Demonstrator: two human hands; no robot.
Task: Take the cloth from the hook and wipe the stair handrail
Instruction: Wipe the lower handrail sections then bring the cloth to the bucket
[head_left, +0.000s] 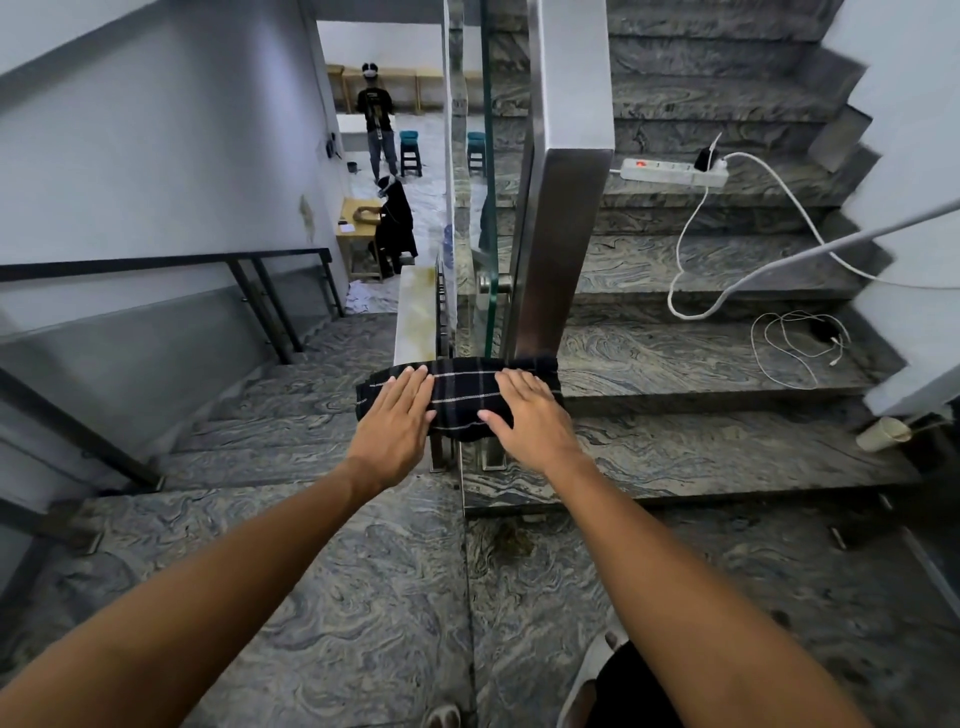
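A dark plaid cloth (462, 392) lies draped over the near end of the stair handrail, at the foot of the steel rail (558, 208) that rises away beside a glass panel. My left hand (397, 418) lies flat on the cloth's left part, fingers spread and pointing away. Pressing flat on the cloth's right part is my right hand (530, 415), thumb reaching toward the middle. Neither hand closes around the cloth. No hook is in view.
Marble stairs go up on the right and down on the left. A white power strip (675, 171) with trailing cables (800, 343) lies on the upper steps. A paper cup (883, 434) lies at right. Two people stand and sit below, near a wooden table (356, 234).
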